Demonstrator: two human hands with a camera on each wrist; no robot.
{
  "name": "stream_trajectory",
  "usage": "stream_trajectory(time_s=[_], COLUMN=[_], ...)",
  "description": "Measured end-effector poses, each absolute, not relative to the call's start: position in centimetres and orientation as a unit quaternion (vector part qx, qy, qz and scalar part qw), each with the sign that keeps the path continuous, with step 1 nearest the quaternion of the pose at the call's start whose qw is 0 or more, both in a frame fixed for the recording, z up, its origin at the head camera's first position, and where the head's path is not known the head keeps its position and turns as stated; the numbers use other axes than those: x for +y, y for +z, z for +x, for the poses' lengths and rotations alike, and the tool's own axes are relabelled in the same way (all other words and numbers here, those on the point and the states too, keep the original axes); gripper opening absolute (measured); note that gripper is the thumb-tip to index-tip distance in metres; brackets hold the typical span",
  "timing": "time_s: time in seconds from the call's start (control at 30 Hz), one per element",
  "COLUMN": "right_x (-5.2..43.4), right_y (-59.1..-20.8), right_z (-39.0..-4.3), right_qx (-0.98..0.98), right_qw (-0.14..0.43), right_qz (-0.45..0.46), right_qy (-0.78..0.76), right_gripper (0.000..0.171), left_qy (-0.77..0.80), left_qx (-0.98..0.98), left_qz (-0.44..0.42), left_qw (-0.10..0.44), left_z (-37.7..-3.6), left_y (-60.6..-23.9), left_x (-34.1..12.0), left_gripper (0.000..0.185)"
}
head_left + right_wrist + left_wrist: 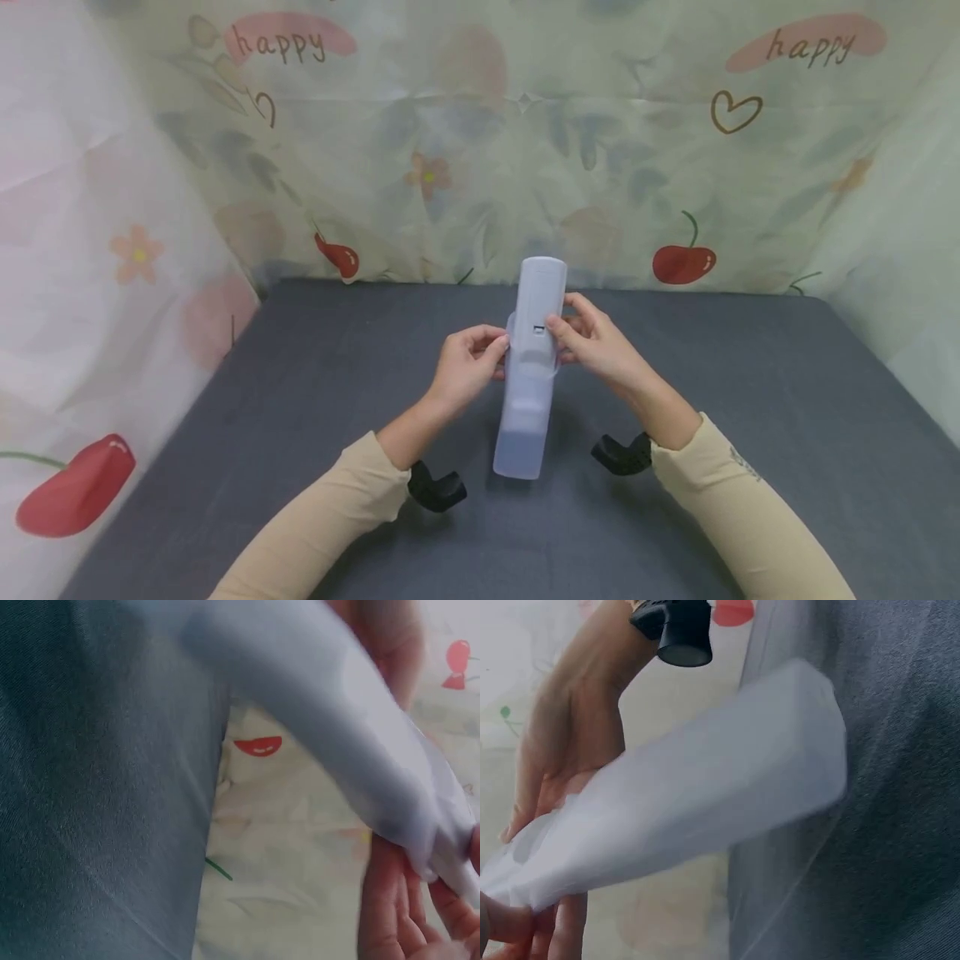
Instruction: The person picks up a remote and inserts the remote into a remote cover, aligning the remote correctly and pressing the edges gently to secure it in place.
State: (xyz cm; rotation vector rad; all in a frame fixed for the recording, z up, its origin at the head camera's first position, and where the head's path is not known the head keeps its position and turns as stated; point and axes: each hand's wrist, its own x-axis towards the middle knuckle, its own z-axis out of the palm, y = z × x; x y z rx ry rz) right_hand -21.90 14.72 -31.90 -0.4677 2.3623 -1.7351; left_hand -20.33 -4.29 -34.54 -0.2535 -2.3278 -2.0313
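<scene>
A long, slim, pale plastic bottle (528, 392) is held up over the dark table between both hands, tilted with its base toward me. Its upper part (542, 287) is opaque white with a small dark slot; the lower part is translucent and bluish. My left hand (468, 362) pinches its left side near the middle, thumb on the near face. From the right, my right hand (600, 337) grips the upper part, its thumb beside the slot and fingers behind, partly hidden. The bottle (705, 780) crosses the left wrist view, slightly blurred.
A dark grey cloth covers the table (300, 350). Patterned fabric (480, 150) with cherries and flowers hangs behind and at both sides. A black wrist-camera mount (438, 487) shows under the left sleeve, another black mount (622, 454) under the right.
</scene>
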Motion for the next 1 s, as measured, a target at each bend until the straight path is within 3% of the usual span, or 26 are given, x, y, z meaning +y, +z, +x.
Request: stream_trajectory(time_s=[0.37, 0.7, 1.0], right_x=[14.2, 15.2, 15.3], right_y=[-31.9, -32.1, -32.7], right_z=[-21.5, -21.0, -20.5], right_qx=[0.812, 0.8, 0.809], right_qw=[0.013, 0.084, 0.097], right_qz=[-0.144, -0.127, -0.121], right_qy=[-0.565, -0.581, -0.566], right_gripper=[0.04, 0.05, 0.037], left_qy=[-0.617, -0.619, -0.627], left_qx=[-0.776, -0.773, -0.767], left_qz=[-0.129, -0.141, -0.132], left_qw=[-0.033, -0.015, 0.003], left_z=[-20.4, -20.7, -20.8], left_y=[-33.4, -33.1, -33.6], left_x=[-4.0, -4.4, -4.7], left_gripper=[0.058, 0.053, 0.054])
